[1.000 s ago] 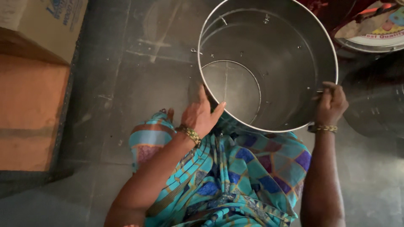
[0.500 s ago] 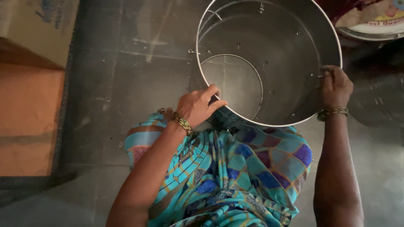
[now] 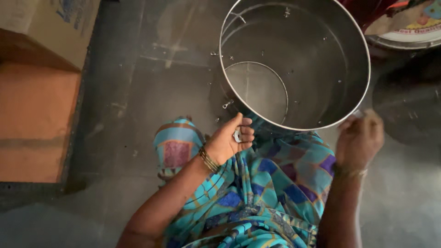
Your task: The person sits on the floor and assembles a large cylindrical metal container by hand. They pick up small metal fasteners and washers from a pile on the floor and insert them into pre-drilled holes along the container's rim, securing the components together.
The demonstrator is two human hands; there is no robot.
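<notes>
Small metal piece (image 3: 237, 136) in cupped left hand (image 3: 229, 140) — beside round, smooth steel drum (image 3: 321, 69).

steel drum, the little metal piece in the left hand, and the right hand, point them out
steel drum (image 3: 353, 59), head view, on its inner wall
small metal piece (image 3: 237, 136), head view, on its middle, in the curled fingers
left hand (image 3: 229, 140), head view, on the palm
right hand (image 3: 359, 140), head view, on its blurred back

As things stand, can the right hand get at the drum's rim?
Probably yes. The right hand, blurred, is just outside the near rim of the steel drum, with nothing between them. The left hand cups a small metal piece and is not in the way.
</notes>
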